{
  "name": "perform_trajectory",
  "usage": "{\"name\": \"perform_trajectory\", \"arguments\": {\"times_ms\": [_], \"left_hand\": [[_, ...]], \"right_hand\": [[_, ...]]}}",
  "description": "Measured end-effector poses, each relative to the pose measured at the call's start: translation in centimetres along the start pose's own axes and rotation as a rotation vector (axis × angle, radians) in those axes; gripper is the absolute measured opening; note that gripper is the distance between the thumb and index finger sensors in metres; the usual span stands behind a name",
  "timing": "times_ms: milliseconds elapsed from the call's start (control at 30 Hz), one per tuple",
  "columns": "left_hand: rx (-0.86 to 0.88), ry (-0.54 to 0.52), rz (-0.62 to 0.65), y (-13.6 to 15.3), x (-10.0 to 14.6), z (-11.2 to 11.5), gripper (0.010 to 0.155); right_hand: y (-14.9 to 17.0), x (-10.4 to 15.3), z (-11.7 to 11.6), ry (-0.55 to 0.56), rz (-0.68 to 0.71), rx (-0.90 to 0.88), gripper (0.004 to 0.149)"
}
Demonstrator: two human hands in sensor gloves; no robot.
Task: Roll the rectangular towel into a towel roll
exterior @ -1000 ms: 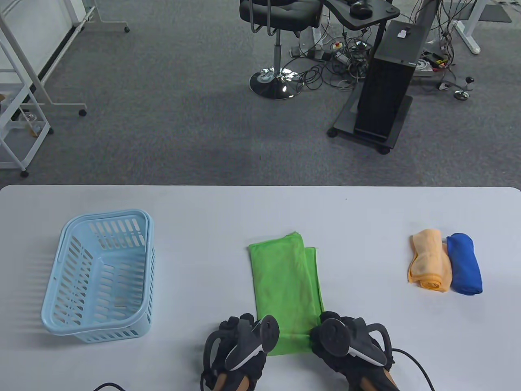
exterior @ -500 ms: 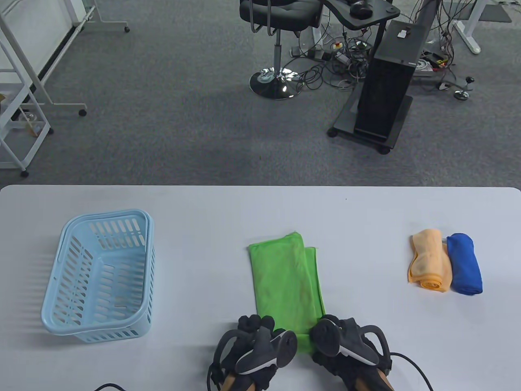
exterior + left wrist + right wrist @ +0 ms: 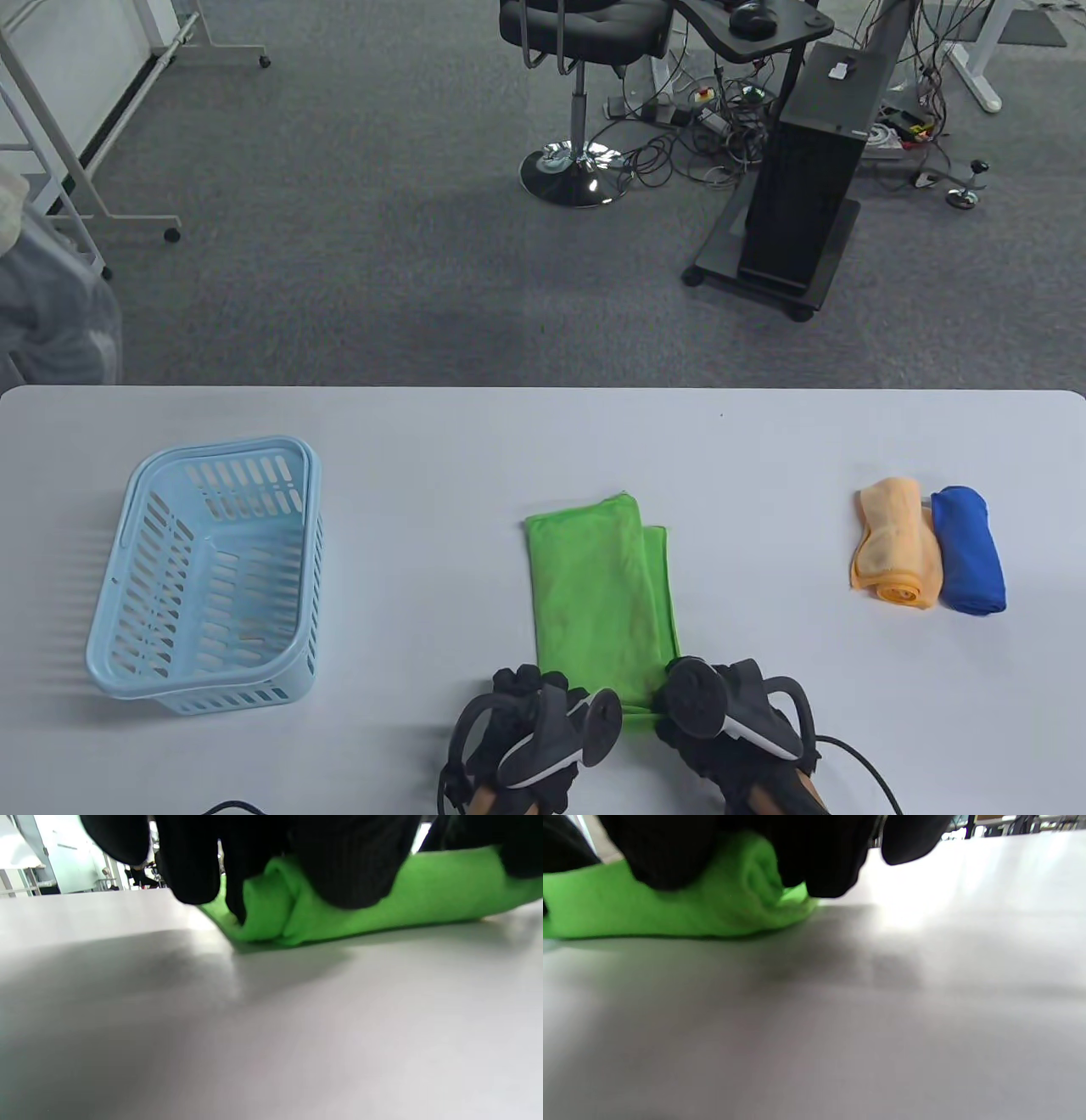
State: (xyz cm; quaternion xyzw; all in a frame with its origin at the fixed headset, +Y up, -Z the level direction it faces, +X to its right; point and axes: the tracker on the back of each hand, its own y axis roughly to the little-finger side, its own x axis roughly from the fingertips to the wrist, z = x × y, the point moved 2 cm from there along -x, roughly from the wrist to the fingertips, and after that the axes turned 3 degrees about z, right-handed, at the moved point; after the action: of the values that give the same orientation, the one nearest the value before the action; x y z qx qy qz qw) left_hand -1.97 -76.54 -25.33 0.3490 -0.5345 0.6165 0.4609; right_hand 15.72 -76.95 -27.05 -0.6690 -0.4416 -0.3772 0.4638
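The green towel (image 3: 601, 594) lay flat on the white tabletop (image 3: 424, 441), its near end turned into a small roll. The left hand (image 3: 530, 722) and right hand (image 3: 730, 713) each had their grip curled over one end of that roll, fingers (image 3: 348, 861) pressing it down

light: bright, even | shadows: soft; wrist views: blurred, dark foreground
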Motion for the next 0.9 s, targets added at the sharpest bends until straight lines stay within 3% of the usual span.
{"name": "perform_trajectory", "arguments": {"times_ms": [233, 367, 400, 467, 533, 600, 733, 900], "left_hand": [[0.101, 0.044, -0.041, 1.4, -0.5, 0.4, 0.047], [0.058, 0.062, -0.056, 1.0, -0.8, 0.8, 0.047], [0.022, 0.065, -0.062, 0.8, -0.8, 0.9, 0.055], [-0.002, 0.027, -0.048, 0.5, -0.8, 0.7, 0.056], [-0.005, -0.014, -0.009, 0.1, -0.8, 0.5, 0.046], [-0.057, 0.029, 0.016, -0.4, -0.8, 0.6, 0.042], [-0.096, 0.080, 0.022, -0.6, -0.5, 0.4, 0.052], [-0.100, 0.157, 0.029, -0.7, -0.8, 1.5, 0.071]], "right_hand": [[0.8, -0.1, 0.1, 0.020, -0.014, -0.040, 0.050], [0.7, -0.4, -0.2, 0.082, -0.024, -0.021, 0.064], [0.6, -0.5, -0.3, 0.092, -0.022, -0.039, 0.065], [0.4, -0.5, -0.4, 0.129, -0.007, -0.061, 0.058], [0.1, -0.5, -0.5, 0.126, -0.001, -0.010, 0.048], [0.0, -0.5, -0.5, 0.098, -0.003, 0.036, 0.047], [0.2, -0.4, -0.6, 0.036, -0.027, 0.039, 0.053], [-0.3, -0.5, -1.1, -0.046, -0.016, 0.089, 0.073]]}}
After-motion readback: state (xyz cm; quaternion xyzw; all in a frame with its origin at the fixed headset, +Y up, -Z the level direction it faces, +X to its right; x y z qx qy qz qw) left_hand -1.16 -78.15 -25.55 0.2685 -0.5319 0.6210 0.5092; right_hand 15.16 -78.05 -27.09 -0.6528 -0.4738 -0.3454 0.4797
